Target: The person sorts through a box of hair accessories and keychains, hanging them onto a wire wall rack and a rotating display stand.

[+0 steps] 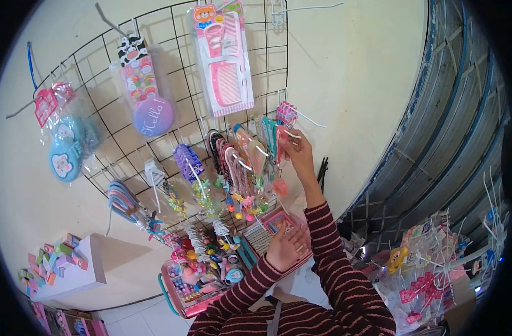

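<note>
My right hand (298, 150) is raised to a hook on the wire grid (175, 42), its fingers closed on a pink strap (280, 140) that hangs beside teal straps (268, 134). A soft pink pompom (280, 186) dangles below that hand. Lower down, my left hand (287, 248) is held palm up with its fingers apart and nothing in it, over a pink-edged box (307, 259). Beaded straps with colourful charms (245, 204) hang left of my right hand.
Packaged combs (225, 67), a round "Hello!" item (153, 117) and a blue pouch (65, 154) hang higher up. A red basket (180, 305) of trinkets stands below. A white shelf (88, 263) is at left; metal shutters (429, 123) and bagged goods (421, 274) are at right.
</note>
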